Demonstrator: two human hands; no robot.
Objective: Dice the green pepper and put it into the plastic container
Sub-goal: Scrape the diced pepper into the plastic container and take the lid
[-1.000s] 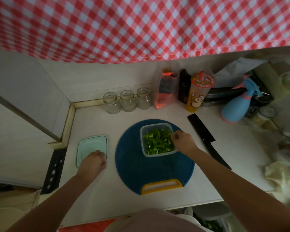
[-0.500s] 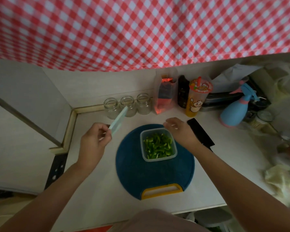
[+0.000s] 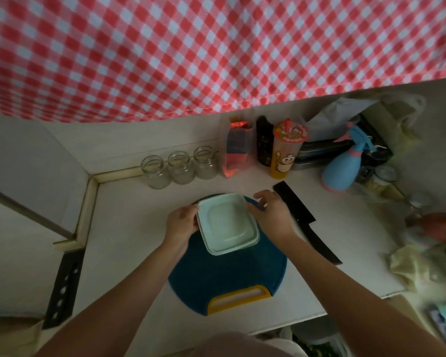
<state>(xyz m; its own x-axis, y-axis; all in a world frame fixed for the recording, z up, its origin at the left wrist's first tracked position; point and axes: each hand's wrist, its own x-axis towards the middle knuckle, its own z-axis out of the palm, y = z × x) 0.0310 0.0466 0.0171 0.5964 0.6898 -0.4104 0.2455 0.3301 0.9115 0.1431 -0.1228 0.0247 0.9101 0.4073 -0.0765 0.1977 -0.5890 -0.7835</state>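
Observation:
A pale green square lid (image 3: 227,222) lies flat over the plastic container on the round blue cutting board (image 3: 227,274). The container and the diced pepper are hidden beneath it. My left hand (image 3: 182,221) grips the lid's left edge. My right hand (image 3: 271,212) is at the lid's right edge, thumb against it and fingers curled above the far corner. A black knife (image 3: 304,220) lies on the counter just right of my right hand.
Three empty glass jars (image 3: 179,167) stand at the back, with a bag, a dark bottle and an orange cup (image 3: 285,153) beside them. A blue spray bottle (image 3: 345,166) and clutter fill the right side. A red checked cloth (image 3: 216,52) hangs overhead.
My left hand lifted the lid from the counter at the left, carried it over and set it on the container. My right hand moved to the lid's right edge.

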